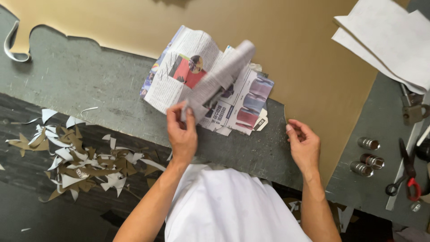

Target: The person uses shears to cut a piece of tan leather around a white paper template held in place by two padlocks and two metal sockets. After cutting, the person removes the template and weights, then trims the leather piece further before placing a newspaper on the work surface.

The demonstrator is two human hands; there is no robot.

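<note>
Left hand point(181, 130) pinches newspaper sheet point(219, 78) over grey worktable point(76, 76); right hand point(304, 143) loosely open.

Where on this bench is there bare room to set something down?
Bare: the tan sheet between the newspaper and the white sheets, and the grey top left of the newspaper. Crowded: the paper scraps lower left, and the metal cylinders and scissors on the right.

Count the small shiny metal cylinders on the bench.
3 metal cylinders, clustered at the right beside the scissors: one uppermost, one below, one lowest-left. None looks hidden.
</note>
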